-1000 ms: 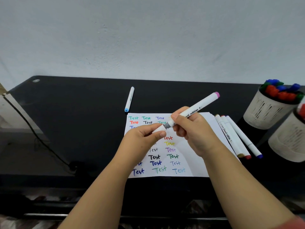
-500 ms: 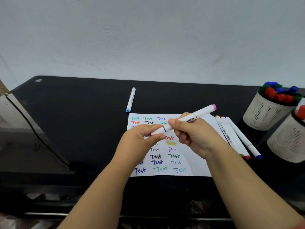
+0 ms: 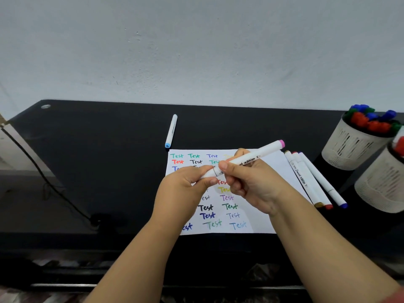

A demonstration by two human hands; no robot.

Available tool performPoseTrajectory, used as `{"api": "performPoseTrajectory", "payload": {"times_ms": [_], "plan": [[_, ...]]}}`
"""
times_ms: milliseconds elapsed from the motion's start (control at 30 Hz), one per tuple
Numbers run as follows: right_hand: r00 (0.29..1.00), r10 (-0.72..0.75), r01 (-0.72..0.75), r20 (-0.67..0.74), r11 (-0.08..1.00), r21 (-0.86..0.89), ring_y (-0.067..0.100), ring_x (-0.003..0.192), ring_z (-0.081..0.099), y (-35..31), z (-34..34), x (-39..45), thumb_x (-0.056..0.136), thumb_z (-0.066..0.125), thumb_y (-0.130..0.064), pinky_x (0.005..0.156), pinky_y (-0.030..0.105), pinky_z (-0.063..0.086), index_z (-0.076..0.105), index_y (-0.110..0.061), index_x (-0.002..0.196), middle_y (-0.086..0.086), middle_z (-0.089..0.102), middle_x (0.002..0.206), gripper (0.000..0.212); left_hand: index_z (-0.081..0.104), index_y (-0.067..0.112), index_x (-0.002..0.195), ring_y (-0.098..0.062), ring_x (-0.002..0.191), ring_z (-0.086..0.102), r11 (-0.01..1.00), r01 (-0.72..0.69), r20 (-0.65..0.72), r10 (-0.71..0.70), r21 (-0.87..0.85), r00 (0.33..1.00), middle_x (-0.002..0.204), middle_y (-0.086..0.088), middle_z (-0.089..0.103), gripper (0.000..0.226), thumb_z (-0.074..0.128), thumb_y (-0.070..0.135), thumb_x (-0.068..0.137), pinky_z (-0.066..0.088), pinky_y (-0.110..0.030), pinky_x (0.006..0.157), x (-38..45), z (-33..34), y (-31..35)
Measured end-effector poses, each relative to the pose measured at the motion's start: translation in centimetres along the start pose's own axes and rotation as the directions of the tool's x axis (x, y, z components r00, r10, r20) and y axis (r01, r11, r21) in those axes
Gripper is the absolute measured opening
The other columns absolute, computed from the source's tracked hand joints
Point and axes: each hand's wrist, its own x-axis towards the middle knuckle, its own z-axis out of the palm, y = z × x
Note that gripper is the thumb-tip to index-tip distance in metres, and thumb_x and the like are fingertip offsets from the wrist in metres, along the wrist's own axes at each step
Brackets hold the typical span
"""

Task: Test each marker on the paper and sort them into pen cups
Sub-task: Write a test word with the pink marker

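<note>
Head view: I hold a white marker [image 3: 247, 160] with a pink end cap above the paper [image 3: 220, 191], and it slants from low on the left to high on the far right. My right hand [image 3: 253, 182] grips the barrel near its lower end; my thumb lies on top of the barrel and my other fingers [image 3: 235, 185] curl beneath it. My left hand [image 3: 181, 191] pinches the white cap at the marker's lower left end between thumb and forefinger, with the remaining fingers curled in. The two hands almost touch at the seam where cap meets barrel. The pink end points away from me toward the right, past my right knuckles.

The paper lies flat on the dark tabletop [image 3: 98, 160] beneath my hands, covered with rows of the word "Test" in green, red, black, blue, yellow and purple. Just beyond the paper's far left corner lies a white marker with a light-blue cap [image 3: 171, 131], apart from the sheet. Three more markers [image 3: 314, 180] lie side by side at the paper's right edge, their brown, red and blue ends nearest me. At the far right stand two pale slotted pen cups: the farther cup [image 3: 352, 145] is packed with red, blue and green caps, and the nearer cup [image 3: 382, 189] is partly cut off by the frame edge.
</note>
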Motion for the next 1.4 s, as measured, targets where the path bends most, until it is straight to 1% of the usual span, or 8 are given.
{"api": "performPoseTrajectory", "payload": {"times_ms": [300,467,567,733,833,933,1067,1400], "plan": [[0.996,-0.026,0.030,-0.081,0.998,0.056,0.008,0.051,0.042,-1.1,-1.8,-0.7,0.073,0.067,-0.021,0.043,0.016,0.033,0.058,-0.013,0.076,0.001,0.052,0.059,0.011,0.065,0.046,0.100,0.000,0.075,0.054,0.997,0.062,-0.063,-0.060,0.042,0.996,0.088,0.016,0.061,0.022,0.064,0.030,0.087,0.042,-0.015,0.057,0.4,-0.4,-1.1],[0.984,-0.084,0.044,-0.159,0.971,-0.237,0.010,0.055,0.048,-1.3,-4.5,-2.3,0.083,0.067,-0.005,0.048,0.018,0.038,0.063,-0.012,0.077,-0.001,0.059,0.063,0.010,0.066,0.039,0.107,0.002,0.098,0.053,0.994,0.043,-0.052,-0.038,0.099,0.998,0.102,0.020,0.059,0.024,0.065,0.028,0.086,0.044,-0.016,0.083,0.3,-1.1,-1.9],[0.984,-0.126,0.019,-0.128,0.783,-0.622,0.000,0.057,0.048,-1.7,-5.2,-3.6,0.081,0.073,-0.015,0.053,0.014,0.038,0.069,-0.019,0.082,-0.014,0.059,0.064,0.006,0.066,0.036,0.106,0.024,0.086,0.044,0.981,-0.025,-0.012,0.028,0.192,1.000,0.092,0.027,0.053,0.023,0.064,0.025,0.087,0.034,0.003,0.068,0.2,-0.6,-1.5],[0.974,-0.200,-0.015,-0.102,0.396,-0.918,0.006,0.084,0.048,-1.9,-5.9,-4.7,0.091,0.060,-0.028,0.067,0.016,0.035,0.065,-0.028,0.090,-0.014,0.054,0.084,0.006,0.063,0.033,0.118,0.007,0.097,0.046,0.964,-0.103,0.053,0.093,0.246,0.994,0.097,0.029,0.052,0.031,0.064,0.028,0.087,0.031,0.003,0.077,1.2,1.8,0.4],[0.940,-0.242,-0.123,-0.239,0.415,-0.901,0.010,0.097,0.043,-1.4,-7.4,-5.6,0.096,0.051,-0.026,0.066,0.020,0.032,0.058,-0.022,0.086,-0.015,0.046,0.092,0.013,0.041,0.037,0.138,-0.005,0.124,0.040,0.963,-0.072,0.108,0.045,0.260,0.993,0.130,0.019,0.047,0.052,0.059,0.036,0.090,0.031,-0.014,0.094,2.3,3.8,1.6],[0.837,-0.348,-0.229,-0.423,0.478,-0.848,0.014,0.075,0.044,-1.0,-9.8,-6.1,0.098,0.044,-0.020,0.054,0.020,0.030,0.057,-0.015,0.090,-0.004,0.050,0.093,0.016,0.023,0.031,0.148,-0.011,0.139,0.026,0.899,-0.085,0.236,-0.022,0.430,0.971,0.152,0.010,0.028,0.063,0.047,0.048,0.092,0.022,-0.029,0.110,3.3,6.3,2.2],[0.686,-0.416,-0.366,-0.597,0.512,-0.778,0.028,0.095,0.050,-0.4,-12.6,-6.3,0.093,0.040,-0.004,0.082,0.037,0.042,0.051,-0.017,0.130,0.013,0.047,0.119,0.041,0.008,0.022,0.151,-0.010,0.145,0.001,0.792,-0.193,0.405,-0.074,0.579,0.911,0.158,0.007,0.002,0.068,0.033,0.053,0.096,0.006,-0.029,0.115,4.4,9.4,1.5],[0.706,-0.282,-0.497,-0.650,0.456,-0.738,0.032,0.123,0.035,1.6,-15.6,-6.0,0.088,0.041,0.002,0.101,0.042,0.038,0.036,-0.024,0.144,0.014,0.033,0.133,0.062,0.005,0.019,0.151,-0.013,0.145,-0.006,0.629,-0.328,0.434,-0.018,0.705,0.901,0.158,0.001,-0.007,0.075,0.025,0.061,0.092,-0.004,-0.029,0.116,4.7,11.3,-1.2]]}}
